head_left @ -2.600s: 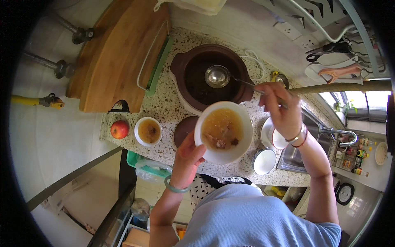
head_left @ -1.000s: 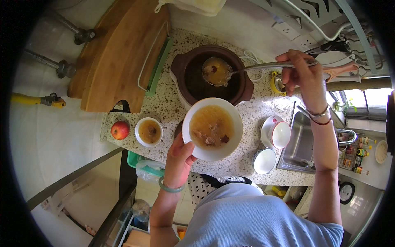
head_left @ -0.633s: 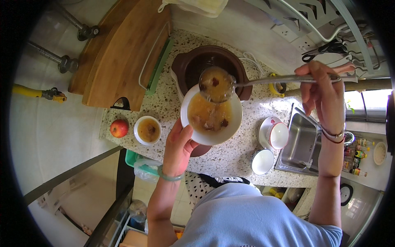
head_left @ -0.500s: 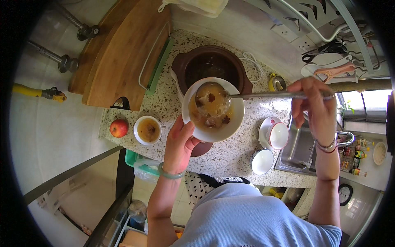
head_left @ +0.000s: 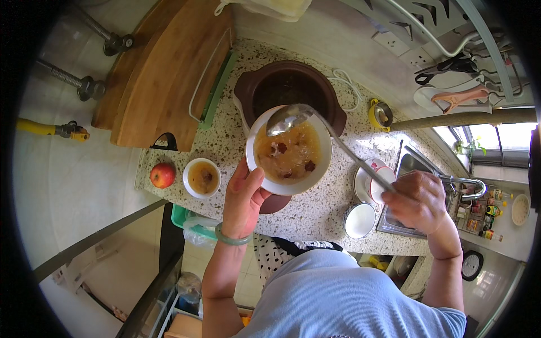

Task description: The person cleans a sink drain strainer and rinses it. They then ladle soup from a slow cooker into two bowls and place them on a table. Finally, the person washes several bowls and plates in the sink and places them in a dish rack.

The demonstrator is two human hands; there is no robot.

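My left hand (head_left: 243,194) holds a white bowl (head_left: 288,151) of amber soup with dark red pieces, lifted above the speckled counter (head_left: 231,132) just in front of a dark brown clay pot (head_left: 287,90). My right hand (head_left: 416,201) grips the long handle of a metal ladle (head_left: 288,118), whose tipped scoop sits over the bowl's far rim. A green bangle circles my left wrist.
A small white bowl of soup (head_left: 202,178) and a red apple (head_left: 162,175) stand at the counter's left end. Wooden boards (head_left: 163,73) lean at the back left. Empty white bowls (head_left: 360,219) sit beside a sink (head_left: 414,169) on the right.
The ladle rose full out of the pot, swung over the bowl and tipped its soup in. My right hand dropped back toward the sink, and the bowl moved closer to the pot.
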